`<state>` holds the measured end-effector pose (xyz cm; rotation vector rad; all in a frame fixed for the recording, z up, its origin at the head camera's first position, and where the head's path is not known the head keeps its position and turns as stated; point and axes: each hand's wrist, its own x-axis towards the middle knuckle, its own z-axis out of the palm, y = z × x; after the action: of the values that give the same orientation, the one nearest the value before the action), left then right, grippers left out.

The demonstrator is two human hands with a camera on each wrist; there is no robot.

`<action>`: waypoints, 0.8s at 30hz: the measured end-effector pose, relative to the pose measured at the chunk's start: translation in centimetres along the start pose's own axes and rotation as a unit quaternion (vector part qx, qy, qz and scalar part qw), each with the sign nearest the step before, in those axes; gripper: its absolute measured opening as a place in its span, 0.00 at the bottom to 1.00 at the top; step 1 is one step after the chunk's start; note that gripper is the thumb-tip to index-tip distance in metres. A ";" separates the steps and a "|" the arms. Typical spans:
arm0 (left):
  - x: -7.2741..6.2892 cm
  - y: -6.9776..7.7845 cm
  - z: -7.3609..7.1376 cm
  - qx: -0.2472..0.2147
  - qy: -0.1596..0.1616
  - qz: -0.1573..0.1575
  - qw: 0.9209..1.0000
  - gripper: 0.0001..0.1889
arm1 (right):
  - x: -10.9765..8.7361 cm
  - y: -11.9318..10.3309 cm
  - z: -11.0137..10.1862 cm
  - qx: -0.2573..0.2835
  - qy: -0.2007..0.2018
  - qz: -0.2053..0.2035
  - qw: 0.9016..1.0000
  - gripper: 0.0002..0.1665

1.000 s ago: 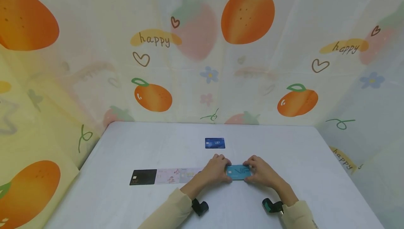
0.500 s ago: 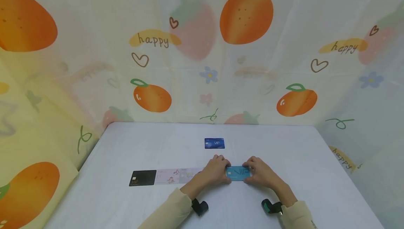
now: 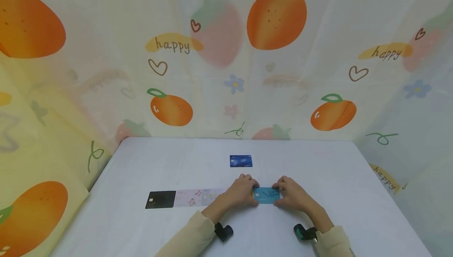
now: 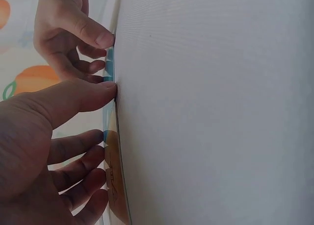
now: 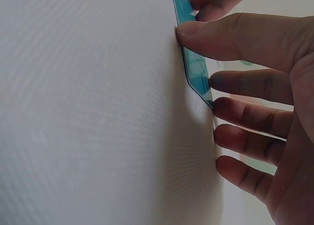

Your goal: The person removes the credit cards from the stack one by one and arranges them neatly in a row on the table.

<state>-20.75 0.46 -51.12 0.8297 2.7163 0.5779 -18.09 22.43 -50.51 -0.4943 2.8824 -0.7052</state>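
A teal VIP card (image 3: 267,196) lies flat on the white table between my two hands. My left hand (image 3: 241,191) pinches its left end, thumb on the near edge and fingers on the far edge. At the right end, my right hand (image 3: 293,195) pinches it the same way, as the right wrist view shows with the teal card (image 5: 197,70). Left of it runs a row of a black card (image 3: 161,199), a pink flowered card (image 3: 188,198) and a pale lilac card (image 3: 209,196). An orange-brown patterned card (image 4: 116,181) under my left hand is mostly hidden in the head view.
A dark blue VIP card (image 3: 241,161) lies alone farther back on the white tablecloth (image 3: 318,166). Behind the table hangs a fruit-printed curtain (image 3: 219,103). Both wrists carry small black cameras (image 3: 224,232).
The teal card has shifted very slightly toward me, with both hands still at its ends. The other cards keep their places.
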 end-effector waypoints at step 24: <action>0.3 -1.7 -0.6 -0.036 -0.010 0.029 0.999 0.30 | 0.6 0.3 -0.3 0.040 0.021 0.020 0.999 0.24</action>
<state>-22.02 -0.85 -51.40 0.8925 2.6439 0.6716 -18.78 22.59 -50.39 -0.4161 2.8797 -0.8312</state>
